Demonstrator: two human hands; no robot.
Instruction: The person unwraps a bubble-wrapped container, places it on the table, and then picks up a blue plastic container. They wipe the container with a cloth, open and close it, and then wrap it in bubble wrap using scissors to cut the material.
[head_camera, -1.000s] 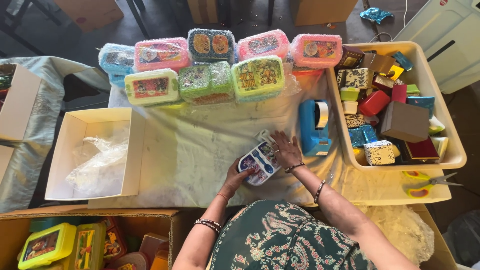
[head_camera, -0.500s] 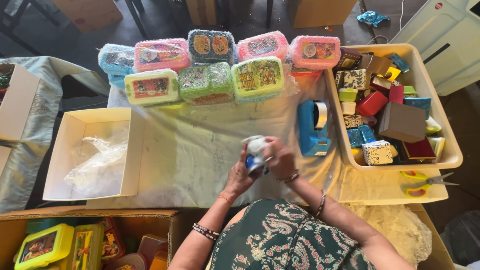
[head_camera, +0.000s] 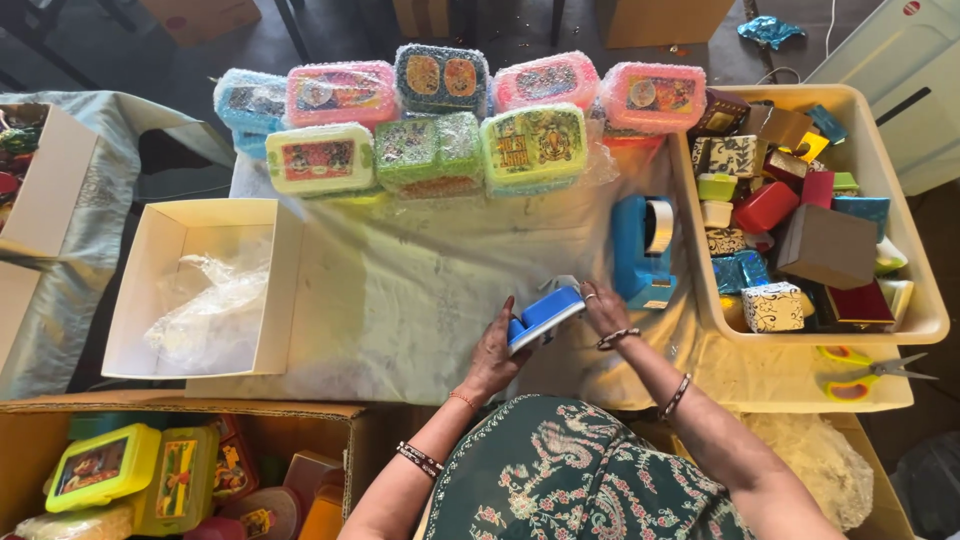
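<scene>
At far left, an open white box (head_camera: 190, 290) holding crumpled plastic film (head_camera: 205, 310) sat on the cloth-covered table (head_camera: 400, 300). At centre, your left hand (head_camera: 495, 350) and right hand (head_camera: 603, 305) closed their fingers on opposite ends of a blue lunch box (head_camera: 545, 315), which you held tilted just above the cloth. To the right stood a blue tape dispenser (head_camera: 640, 250), beside a cream tray (head_camera: 900, 250) of small boxes.
</scene>
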